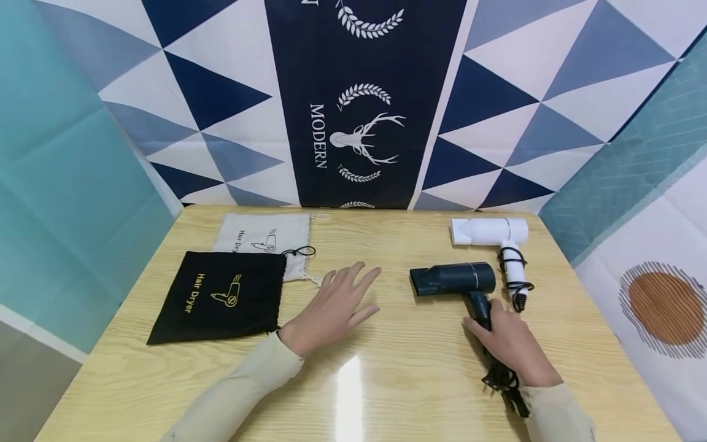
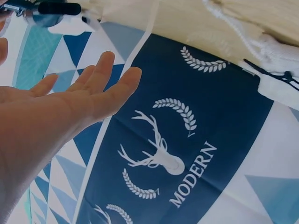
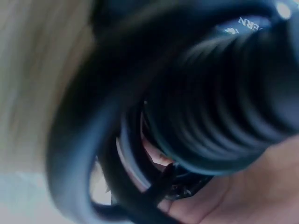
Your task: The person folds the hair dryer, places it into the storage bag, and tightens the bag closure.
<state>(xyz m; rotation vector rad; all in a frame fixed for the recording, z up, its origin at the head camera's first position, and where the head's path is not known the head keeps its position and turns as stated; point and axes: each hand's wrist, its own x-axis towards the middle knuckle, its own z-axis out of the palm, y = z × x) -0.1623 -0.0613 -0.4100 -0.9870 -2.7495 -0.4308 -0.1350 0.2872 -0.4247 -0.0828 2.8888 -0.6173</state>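
Observation:
On the right of the table lies a black hair dryer point(image 1: 454, 279), its nozzle to the left. My right hand point(image 1: 510, 344) grips its handle, thumb on the left side and fingers on the right. The bundled black cord point(image 1: 501, 377) hangs under my wrist. In the right wrist view, blurred cord loops point(image 3: 77, 126) and the ribbed cord end fill most of the picture. My left hand point(image 1: 334, 307) hovers with spread fingers and holds nothing, just right of a black drawstring pouch point(image 1: 171, 313) printed "Hair Dryer". A white pouch point(image 1: 289, 230) lies partly under the black one.
A white hair dryer point(image 1: 486, 231) with a black cord wound on its handle lies behind the black one, near the table's back right corner. The wooden table point(image 1: 397, 374) meets a patterned cloth wall point(image 1: 370, 153) at the back, with cloth on both sides.

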